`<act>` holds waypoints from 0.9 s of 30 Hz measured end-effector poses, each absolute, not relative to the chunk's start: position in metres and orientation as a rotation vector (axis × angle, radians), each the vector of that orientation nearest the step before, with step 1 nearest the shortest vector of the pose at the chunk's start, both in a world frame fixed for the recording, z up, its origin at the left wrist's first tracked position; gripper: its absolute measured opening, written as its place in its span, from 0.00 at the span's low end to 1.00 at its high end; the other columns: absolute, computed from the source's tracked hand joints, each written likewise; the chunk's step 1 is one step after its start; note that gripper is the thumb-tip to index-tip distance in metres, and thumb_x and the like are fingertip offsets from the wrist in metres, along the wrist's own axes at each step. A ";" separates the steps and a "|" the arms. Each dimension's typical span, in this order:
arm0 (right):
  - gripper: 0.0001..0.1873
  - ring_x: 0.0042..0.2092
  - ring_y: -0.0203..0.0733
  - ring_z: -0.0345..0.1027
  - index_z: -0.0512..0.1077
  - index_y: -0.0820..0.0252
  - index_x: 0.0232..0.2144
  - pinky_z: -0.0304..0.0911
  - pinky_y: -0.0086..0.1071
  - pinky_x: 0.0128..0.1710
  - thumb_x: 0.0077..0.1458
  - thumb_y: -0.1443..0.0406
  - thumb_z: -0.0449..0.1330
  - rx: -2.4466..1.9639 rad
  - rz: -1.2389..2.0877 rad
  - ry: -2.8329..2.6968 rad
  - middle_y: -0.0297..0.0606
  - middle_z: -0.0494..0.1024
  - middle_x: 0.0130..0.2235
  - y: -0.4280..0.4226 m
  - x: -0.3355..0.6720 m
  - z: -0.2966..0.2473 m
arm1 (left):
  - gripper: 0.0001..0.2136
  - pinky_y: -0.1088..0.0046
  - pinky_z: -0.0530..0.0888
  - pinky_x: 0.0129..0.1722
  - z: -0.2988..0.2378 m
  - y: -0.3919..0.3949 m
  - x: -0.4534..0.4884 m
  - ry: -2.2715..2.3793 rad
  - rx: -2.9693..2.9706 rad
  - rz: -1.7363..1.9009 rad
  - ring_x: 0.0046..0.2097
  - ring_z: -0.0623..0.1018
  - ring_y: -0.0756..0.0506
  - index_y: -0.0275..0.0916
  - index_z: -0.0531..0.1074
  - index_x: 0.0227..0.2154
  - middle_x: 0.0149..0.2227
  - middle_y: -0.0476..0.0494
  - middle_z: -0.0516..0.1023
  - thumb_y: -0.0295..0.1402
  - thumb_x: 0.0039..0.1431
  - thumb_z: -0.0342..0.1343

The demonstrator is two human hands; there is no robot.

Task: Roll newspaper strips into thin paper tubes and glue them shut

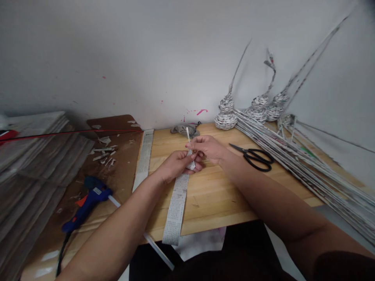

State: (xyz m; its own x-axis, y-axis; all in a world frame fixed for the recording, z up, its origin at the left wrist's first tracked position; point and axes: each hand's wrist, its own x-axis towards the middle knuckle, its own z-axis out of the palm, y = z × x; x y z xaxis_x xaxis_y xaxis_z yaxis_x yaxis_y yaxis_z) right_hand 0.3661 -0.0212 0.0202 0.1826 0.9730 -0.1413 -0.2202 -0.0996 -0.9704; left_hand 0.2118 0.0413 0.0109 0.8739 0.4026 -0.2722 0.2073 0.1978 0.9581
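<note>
Over the table (216, 199), the left hand (178, 163) is pinching a printed paper strip (176, 210), fingers narrow; the right hand (209, 148) is gripping it near its slim tip, which is pointing toward twelve o'clock. The tail is trailing toward six o'clock. Scissors (254, 151) are lying at the hands' three o'clock.

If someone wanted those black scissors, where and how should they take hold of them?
Probably by the looped handles of the scissors, coming down from above on the near side. They lie flat, blade tips pointing left, and a bundle of paper rods runs along the far side.
</note>
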 end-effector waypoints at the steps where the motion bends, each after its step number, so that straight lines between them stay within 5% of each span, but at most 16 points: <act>1: 0.20 0.15 0.26 0.59 0.67 0.62 0.21 0.49 0.21 0.13 0.39 0.59 0.74 -1.232 1.207 -0.822 0.27 0.70 0.16 -0.021 0.366 0.020 | 0.23 0.68 0.73 0.39 0.010 0.041 0.212 0.530 1.378 0.146 0.37 0.79 0.45 0.34 0.77 0.37 0.34 0.37 0.82 0.52 0.49 0.64; 8: 0.17 0.16 0.31 0.64 0.74 0.65 0.33 0.55 0.23 0.14 0.50 0.55 0.68 -1.197 1.391 -0.926 0.31 0.73 0.18 -0.023 0.369 0.020 | 0.24 0.68 0.74 0.38 0.009 0.042 0.212 0.506 1.367 0.157 0.36 0.79 0.45 0.33 0.77 0.36 0.33 0.36 0.81 0.52 0.48 0.64; 13: 0.16 0.15 0.26 0.58 0.70 0.64 0.22 0.50 0.20 0.13 0.44 0.61 0.72 -1.275 1.227 -0.758 0.28 0.70 0.16 -0.020 0.361 0.024 | 0.21 0.69 0.74 0.38 0.010 0.040 0.213 0.498 1.370 0.194 0.37 0.79 0.46 0.34 0.76 0.36 0.35 0.37 0.81 0.49 0.50 0.64; 18: 0.22 0.13 0.29 0.58 0.63 0.58 0.21 0.49 0.23 0.11 0.41 0.56 0.73 -1.270 1.207 -0.700 0.26 0.67 0.14 -0.021 0.358 0.022 | 0.22 0.69 0.74 0.39 0.009 0.038 0.214 0.501 1.389 0.183 0.38 0.79 0.45 0.34 0.76 0.35 0.33 0.38 0.81 0.51 0.50 0.63; 24: 0.17 0.18 0.29 0.63 0.74 0.64 0.33 0.55 0.23 0.16 0.50 0.55 0.68 -1.208 1.350 -0.979 0.30 0.73 0.19 -0.023 0.370 0.021 | 0.22 0.68 0.74 0.38 0.010 0.040 0.212 0.514 1.378 0.183 0.36 0.79 0.45 0.34 0.76 0.35 0.33 0.38 0.81 0.51 0.50 0.63; 27: 0.16 0.18 0.28 0.62 0.73 0.65 0.28 0.53 0.23 0.16 0.46 0.57 0.70 -1.241 1.287 -0.973 0.30 0.72 0.18 -0.022 0.371 0.021 | 0.22 0.69 0.74 0.39 0.010 0.041 0.212 0.504 1.385 0.170 0.37 0.79 0.46 0.34 0.76 0.35 0.34 0.38 0.81 0.51 0.50 0.63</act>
State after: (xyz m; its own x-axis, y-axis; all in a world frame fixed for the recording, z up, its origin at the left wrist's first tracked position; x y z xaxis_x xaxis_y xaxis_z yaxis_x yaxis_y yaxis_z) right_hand 0.3706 -0.0220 0.0206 0.0900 0.9873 -0.1309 -0.1436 -0.1172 -0.9827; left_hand 0.2121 0.0408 0.0103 0.8828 0.4036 -0.2404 0.1750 0.1923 0.9656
